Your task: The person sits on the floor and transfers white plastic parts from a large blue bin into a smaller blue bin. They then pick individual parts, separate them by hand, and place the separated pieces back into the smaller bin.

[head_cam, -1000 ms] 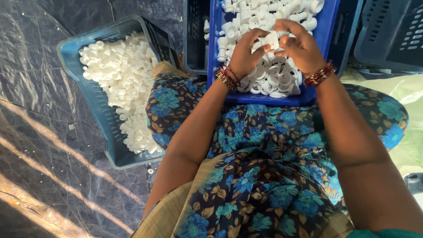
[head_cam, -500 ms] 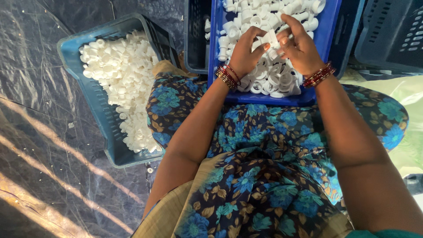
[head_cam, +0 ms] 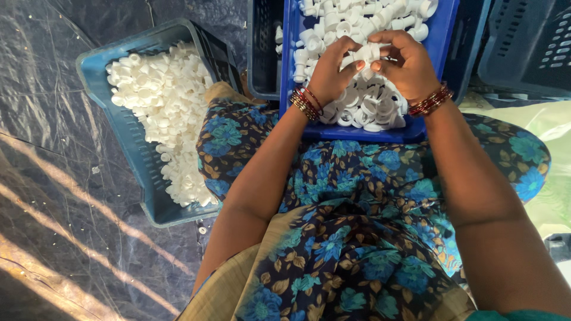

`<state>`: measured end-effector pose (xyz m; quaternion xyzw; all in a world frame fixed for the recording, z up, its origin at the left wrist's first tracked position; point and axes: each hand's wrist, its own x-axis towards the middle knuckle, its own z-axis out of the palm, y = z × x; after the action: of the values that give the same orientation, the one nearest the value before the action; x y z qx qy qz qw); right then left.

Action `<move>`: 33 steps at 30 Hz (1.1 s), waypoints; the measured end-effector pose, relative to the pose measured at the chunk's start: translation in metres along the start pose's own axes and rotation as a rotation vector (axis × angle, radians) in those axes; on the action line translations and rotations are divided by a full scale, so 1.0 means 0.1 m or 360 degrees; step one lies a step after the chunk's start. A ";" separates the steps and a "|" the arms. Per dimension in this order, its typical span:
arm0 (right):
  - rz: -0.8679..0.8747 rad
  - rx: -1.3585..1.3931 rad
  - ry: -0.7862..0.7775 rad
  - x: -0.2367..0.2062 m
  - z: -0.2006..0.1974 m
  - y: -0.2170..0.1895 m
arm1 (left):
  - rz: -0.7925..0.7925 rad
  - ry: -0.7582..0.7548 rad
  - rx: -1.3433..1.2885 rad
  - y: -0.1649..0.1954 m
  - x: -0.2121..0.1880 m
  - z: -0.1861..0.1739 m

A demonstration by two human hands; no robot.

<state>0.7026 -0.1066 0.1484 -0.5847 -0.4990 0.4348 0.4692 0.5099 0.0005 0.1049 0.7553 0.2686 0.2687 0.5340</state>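
Dark plastic sheeting [head_cam: 65, 196] covers the floor, streaked with sunlight, and a person sits on it in a blue floral dress [head_cam: 351, 238]. Compared with 0.5 s ago, both hands have drawn closer together over the blue tray [head_cam: 443, 53]: the left hand [head_cam: 330, 74], then spread flat on the heap, now curls its fingers round a small white part [head_cam: 364, 53], and the right hand [head_cam: 410, 68] pinches the same part from the other side, fingertips touching it. The tray itself, resting on the lap, has not shifted, and it holds a heap of white caps [head_cam: 369, 107], rings and short tubes. At the left, a grey-blue crate [head_cam: 128, 142] lies tilted on the sheeting, filled with more white pieces [head_cam: 166, 107], just as before. Behind the tray stand 2 dark slotted baskets, one [head_cam: 264, 47] between crate and tray, one [head_cam: 529, 47] at the upper right. Red and gold bangles [head_cam: 306, 102] ring both wrists. No labels or signs show.
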 end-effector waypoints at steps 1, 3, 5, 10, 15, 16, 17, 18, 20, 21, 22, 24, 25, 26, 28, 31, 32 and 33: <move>-0.0011 -0.0016 -0.0010 0.00 0.00 -0.03 | -0.0060 -0.0016 -0.0018 0.00 0.00 -0.01; -0.0031 -0.0048 -0.0030 -0.01 0.00 -0.05 | 0.0006 0.0012 -0.0014 0.01 0.00 -0.01; -0.0049 -0.0073 -0.0027 -0.02 0.00 -0.03 | -0.0007 0.0007 -0.0003 0.02 -0.01 -0.01; 0.0256 -0.0018 -0.0033 0.00 -0.02 0.09 | 0.0120 0.0008 0.0038 0.03 -0.01 0.00; 0.0150 0.0195 -0.0116 0.01 -0.05 0.11 | 0.0087 0.0017 0.0035 0.01 0.00 0.00; 0.0153 0.0228 -0.0107 0.01 -0.05 0.09 | 0.0075 0.0017 0.0033 0.01 0.00 0.00; 0.0160 0.0262 -0.0098 0.01 -0.05 0.07 | 0.0068 0.0020 0.0032 0.01 0.00 0.00; 0.0163 0.0296 -0.0089 0.01 -0.05 0.05 | 0.0066 0.0022 0.0033 0.00 0.00 0.00; 0.0091 0.0164 -0.0083 0.00 -0.05 0.01 | 0.0075 0.0038 0.0025 0.00 0.01 0.00; 0.0057 0.0100 -0.0080 0.00 -0.05 0.00 | 0.0081 0.0047 0.0015 0.00 0.01 0.00; 0.0069 0.0144 -0.0063 -0.01 -0.04 -0.02 | 0.0087 0.0055 0.0004 0.00 0.01 0.00; 0.0089 0.0231 -0.0032 -0.01 -0.03 -0.04 | 0.0028 0.0030 0.0010 0.01 0.01 0.00; 0.0101 0.0279 -0.0038 -0.01 -0.02 -0.05 | -0.0003 0.0016 0.0013 0.01 0.01 0.00; 0.0113 0.0328 -0.0046 -0.01 -0.01 -0.06 | 0.0014 0.0013 0.0014 0.01 0.01 0.00; 0.0080 0.0317 -0.0065 -0.01 -0.01 -0.07 | 0.0051 0.0009 0.0017 0.01 0.00 0.00; -0.0068 0.0101 -0.0089 -0.01 -0.01 -0.10 | 0.0035 0.0024 0.0045 0.01 -0.01 0.00; -0.0128 0.0002 -0.0093 -0.02 -0.02 -0.10 | 0.0018 0.0022 0.0035 0.01 -0.01 0.00; -0.0190 -0.0098 -0.0097 -0.02 -0.02 -0.10 | 0.0002 0.0020 0.0025 0.01 -0.01 0.00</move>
<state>0.7029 -0.1086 0.1591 -0.5545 -0.5602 0.4081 0.4607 0.5097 -0.0008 0.1057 0.7580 0.2736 0.2718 0.5261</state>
